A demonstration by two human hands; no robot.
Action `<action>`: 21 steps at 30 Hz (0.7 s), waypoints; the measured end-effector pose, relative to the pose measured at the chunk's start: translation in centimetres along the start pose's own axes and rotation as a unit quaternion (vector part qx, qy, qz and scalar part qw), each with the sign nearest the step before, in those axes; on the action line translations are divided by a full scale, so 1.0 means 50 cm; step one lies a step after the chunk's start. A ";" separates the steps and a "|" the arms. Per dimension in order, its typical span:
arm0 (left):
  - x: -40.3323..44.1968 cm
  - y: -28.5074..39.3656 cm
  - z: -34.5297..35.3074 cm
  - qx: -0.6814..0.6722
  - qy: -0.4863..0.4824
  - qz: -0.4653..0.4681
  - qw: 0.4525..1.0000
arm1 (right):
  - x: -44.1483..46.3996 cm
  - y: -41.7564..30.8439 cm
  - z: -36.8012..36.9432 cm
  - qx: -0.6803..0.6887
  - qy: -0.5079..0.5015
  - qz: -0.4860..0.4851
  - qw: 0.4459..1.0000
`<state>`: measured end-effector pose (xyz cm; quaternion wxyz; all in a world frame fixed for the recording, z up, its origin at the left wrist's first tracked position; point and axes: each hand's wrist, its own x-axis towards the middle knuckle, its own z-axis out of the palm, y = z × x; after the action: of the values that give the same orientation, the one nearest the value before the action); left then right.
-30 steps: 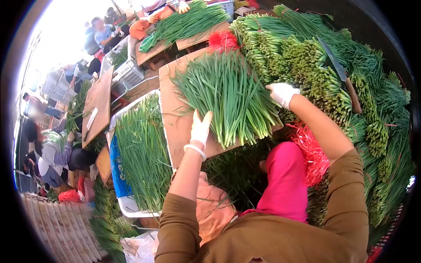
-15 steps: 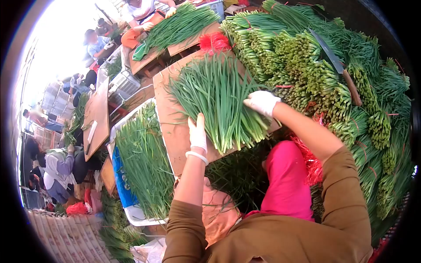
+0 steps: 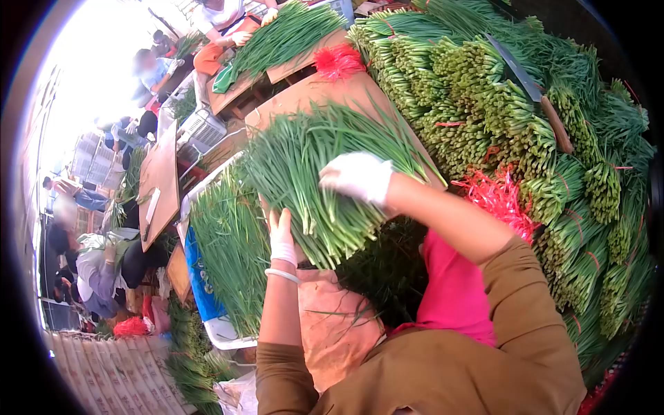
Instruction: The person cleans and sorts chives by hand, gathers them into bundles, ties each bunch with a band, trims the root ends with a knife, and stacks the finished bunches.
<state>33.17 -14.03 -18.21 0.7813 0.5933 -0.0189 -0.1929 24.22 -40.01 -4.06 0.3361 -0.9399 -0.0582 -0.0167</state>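
Observation:
Long green stalks (image 3: 311, 180) lie in a loose heap on a brown board (image 3: 297, 98), their pale cut ends toward me. My left hand (image 3: 281, 238), in a white glove, is at the heap's lower left edge with its fingers apart, partly against the stalks. On top of the heap lies my gloved right hand (image 3: 357, 178), palm down over the stalks; its fingertips are blurred. Red plastic ties (image 3: 337, 61) sit at the board's far edge.
Tied bundles (image 3: 477, 104) are piled at the right, with a large knife (image 3: 526, 79) on top. A white crate (image 3: 225, 332) of stalks stands left of the board. More red ties (image 3: 494, 200) hang near my knee. Co-workers (image 3: 232, 31) sit beyond.
My right hand has moved left from the heap's right side onto its middle. The stalks have shifted left and toward me, and my left hand has moved left and down with them.

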 end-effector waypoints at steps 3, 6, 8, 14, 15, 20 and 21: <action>-0.022 0.040 0.040 -0.052 0.120 0.038 0.991 | -0.033 0.121 -0.089 -0.068 0.057 0.125 0.988; -0.010 0.025 0.012 0.000 0.125 0.043 0.991 | -0.095 0.242 -0.119 -0.118 0.019 0.259 0.958; -0.013 0.022 0.015 -0.016 0.130 0.021 0.991 | -0.121 0.265 -0.107 -0.130 -0.007 0.320 0.938; -0.010 0.007 0.088 0.073 0.128 -0.052 0.988 | -0.105 0.279 0.012 -0.035 0.016 0.235 0.971; -0.014 -0.003 0.128 0.097 0.126 -0.044 0.986 | -0.090 0.242 0.039 -0.025 0.010 0.212 0.977; -0.010 0.005 0.187 0.117 0.013 -0.021 0.993 | -0.061 0.163 0.071 -0.044 -0.101 0.201 0.973; -0.019 0.028 0.183 0.057 -0.008 -0.041 0.997 | -0.060 0.192 0.069 -0.054 -0.073 0.164 0.982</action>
<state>30.30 -21.83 -14.00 0.7374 0.6355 -0.0117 -0.2284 22.35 -45.48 -12.97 0.2781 -0.9521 0.0730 0.1046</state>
